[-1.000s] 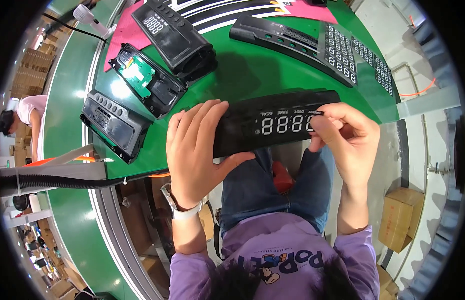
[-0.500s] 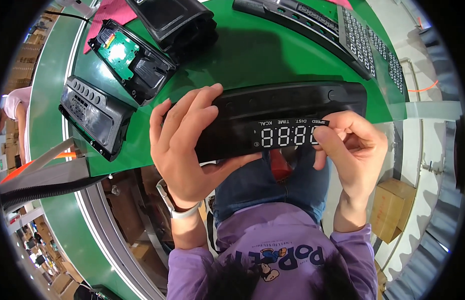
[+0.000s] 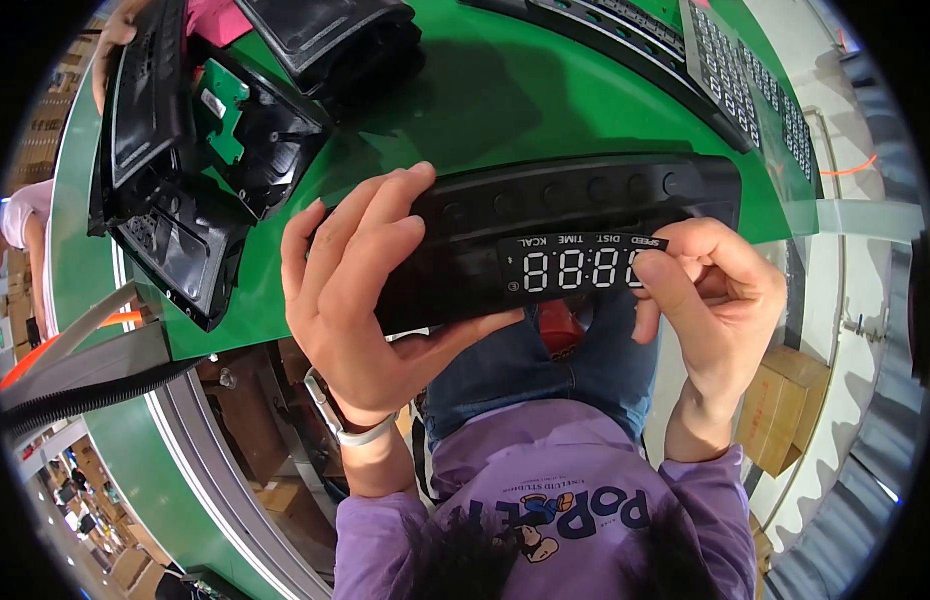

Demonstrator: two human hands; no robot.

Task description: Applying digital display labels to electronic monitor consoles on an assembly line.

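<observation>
A long black console housing point(image 3: 575, 185) with a row of round buttons is held tilted over the table's near edge. My left hand point(image 3: 360, 280) grips its left end, thumb along the lower edge and fingers over the top. Against the housing's face lies a dark display label point(image 3: 575, 268) with white digit outlines. My right hand point(image 3: 710, 300) pinches the label's right end between thumb and forefinger. Whether the whole label touches the face I cannot tell.
At the left, another person's hand point(image 3: 117, 40) is at a black housing point(image 3: 145, 100), beside an open housing with a green circuit board point(image 3: 223, 115). Another black housing point(image 3: 335, 40) stands behind. Curved black panel point(image 3: 625, 50) and label sheets point(image 3: 725, 75) lie at the far right.
A black housing has come in at the upper left with another person's hand, over the parts there. The housing I hold has tilted slightly, showing its buttons more clearly; my grips stay the same.
</observation>
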